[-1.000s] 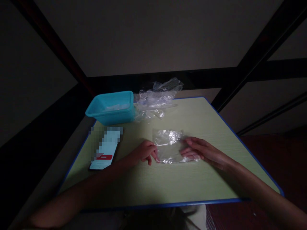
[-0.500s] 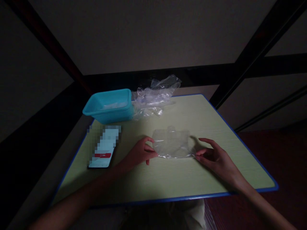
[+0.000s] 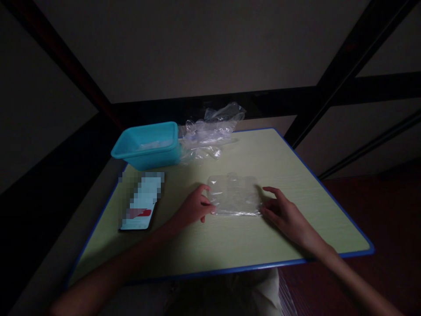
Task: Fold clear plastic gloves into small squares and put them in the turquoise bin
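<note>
A clear plastic bag (image 3: 234, 195) lies flat on the table in front of me, with a small tab at its far edge. At its near left corner, my left hand (image 3: 194, 205) pinches the film, the index finger curved above along the side. The near right corner is between the thumb and fingers of my right hand (image 3: 285, 215), whose index finger is lifted off and points left. The bag's near edge runs fairly straight between both hands and shines.
A smartphone (image 3: 143, 202) with a lit, partly blurred screen lies left of my left hand. Behind it a blue plastic basket (image 3: 148, 157) holds something whitish. Crumpled clear plastic bags (image 3: 210, 134) lie beside it at the far edge. The table (image 3: 272, 153) has blue edging.
My right hand has shifted slightly left, towards the bag. The bag's film looks a little flatter, and the whole view has moved slightly. My left hand stays at its corner.
</note>
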